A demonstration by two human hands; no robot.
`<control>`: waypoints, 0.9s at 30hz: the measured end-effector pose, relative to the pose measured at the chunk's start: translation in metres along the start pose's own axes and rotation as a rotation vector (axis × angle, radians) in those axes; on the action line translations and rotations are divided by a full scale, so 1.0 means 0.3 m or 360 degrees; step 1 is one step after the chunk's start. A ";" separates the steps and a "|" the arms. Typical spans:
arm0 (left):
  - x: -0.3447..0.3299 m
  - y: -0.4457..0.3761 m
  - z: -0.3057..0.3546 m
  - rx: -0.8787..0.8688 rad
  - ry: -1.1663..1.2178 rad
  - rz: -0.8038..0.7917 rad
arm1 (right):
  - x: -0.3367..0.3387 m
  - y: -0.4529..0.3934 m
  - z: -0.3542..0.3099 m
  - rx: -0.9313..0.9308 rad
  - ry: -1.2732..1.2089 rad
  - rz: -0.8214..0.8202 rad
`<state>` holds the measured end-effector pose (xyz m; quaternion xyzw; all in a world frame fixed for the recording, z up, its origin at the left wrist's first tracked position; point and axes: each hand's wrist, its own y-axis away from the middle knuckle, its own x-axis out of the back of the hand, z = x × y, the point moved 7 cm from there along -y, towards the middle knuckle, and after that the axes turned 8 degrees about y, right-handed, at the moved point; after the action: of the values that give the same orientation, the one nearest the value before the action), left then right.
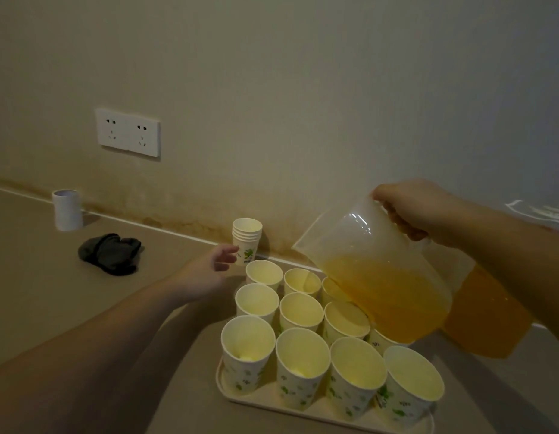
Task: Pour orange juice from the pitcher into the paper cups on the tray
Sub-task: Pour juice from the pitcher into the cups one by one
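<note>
A: What's biggest here?

B: The pitcher (378, 277), tilted spout-down over the far right of the tray (223, 382), roughly half full of orange juice (387, 296). The right hand (419, 211) grips its handle, fingers curled round it, so the body hangs below and left of those fingers.

A: Is juice running?

B: I cannot see a stream; the spout is hidden behind the pitcher's own body. I judge this as mid-pour, or just about to tip further, into a back-row cup.

A: And the paper cups (301, 310)?

B: Packed in rows on the tray, rims nearly touching. The front ones show only a little pale liquid at the bottom, so most of the filling looks undone.

A: The other hand?

B: The left hand (211, 267) reaches out with fingers loosely spread, holding nothing. Just beyond its fingertips stands a spare stack of cups (247, 238); the nearest tray cup sits just right of them.

A: Next move?

B: Probably a slow, steady tilt, spout centred over one rim, since neighbouring cups crowd close and spill easily.
</note>
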<state>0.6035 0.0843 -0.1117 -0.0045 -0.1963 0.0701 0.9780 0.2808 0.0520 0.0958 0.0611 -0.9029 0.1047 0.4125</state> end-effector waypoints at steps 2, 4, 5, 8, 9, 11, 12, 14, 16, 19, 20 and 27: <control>-0.020 -0.023 -0.038 0.0061 -0.0035 -0.0171 | -0.001 -0.004 0.004 -0.0008 -0.0015 -0.0011; -0.043 -0.038 -0.053 0.0074 0.0008 -0.0304 | -0.004 -0.007 0.007 -0.0007 -0.0029 -0.0025; -0.056 -0.041 -0.053 0.0081 0.0036 -0.0366 | -0.005 -0.009 0.009 -0.0006 -0.0033 -0.0031; -0.105 -0.036 -0.031 0.0086 0.0075 -0.0523 | -0.004 -0.010 0.013 -0.0008 -0.0034 -0.0032; -0.119 -0.034 -0.020 0.0061 0.0048 -0.0550 | -0.003 -0.011 0.013 -0.0009 -0.0030 -0.0034; -0.136 -0.032 0.001 -0.0003 -0.0047 -0.0556 | -0.002 -0.012 0.014 -0.0014 -0.0014 -0.0037; -0.141 -0.031 0.013 -0.0043 -0.0095 -0.0535 | -0.003 -0.013 0.012 -0.0014 -0.0005 -0.0037; -0.147 -0.033 0.029 -0.0110 -0.0168 -0.0486 | -0.006 -0.013 0.010 -0.0010 0.0011 -0.0037; -0.153 -0.040 0.033 -0.0147 -0.0190 -0.0458 | -0.008 -0.012 0.009 -0.0011 0.0012 -0.0031; -0.161 -0.043 0.029 -0.0152 -0.0149 -0.0455 | -0.007 -0.009 0.011 -0.0014 0.0005 -0.0035; -0.163 -0.044 0.030 -0.0160 -0.0140 -0.0450 | -0.007 -0.008 0.012 -0.0014 0.0007 -0.0041; -0.102 -0.049 0.060 -0.0175 0.0029 -0.0302 | 0.011 0.007 -0.001 -0.0007 0.0001 -0.0034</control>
<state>0.5707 0.0652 -0.1063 -0.0400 -0.1906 -0.0338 0.9803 0.2786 0.0539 0.0983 0.0699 -0.9022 0.0984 0.4140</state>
